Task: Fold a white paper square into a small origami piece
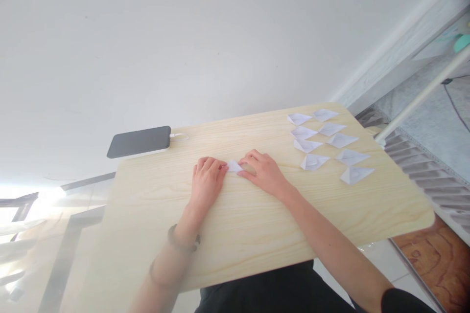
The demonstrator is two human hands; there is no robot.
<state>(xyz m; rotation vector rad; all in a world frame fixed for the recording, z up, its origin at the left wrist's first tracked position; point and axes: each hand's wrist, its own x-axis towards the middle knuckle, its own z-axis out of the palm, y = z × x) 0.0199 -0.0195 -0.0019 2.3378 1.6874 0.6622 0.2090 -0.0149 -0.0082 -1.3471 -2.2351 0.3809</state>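
Note:
A small folded piece of white paper (233, 166) lies at the middle of the table, between my two hands. My left hand (207, 176) pinches its left end, fingers bent and pressed close. At its right end, the thumb and fingers of my right hand (265, 170) close on the paper's edges. The fingertips partly hide the folds. To the right, several folded white paper boats (331, 128) stand in two rough columns, all apart from my hands.
The light wooden table (257, 234) has rounded corners and meets a white wall at the back. A dark phone or power bank (141, 142) with a white cable (179, 135) sits at the back left edge. Beyond the right side runs a white pole (422, 93).

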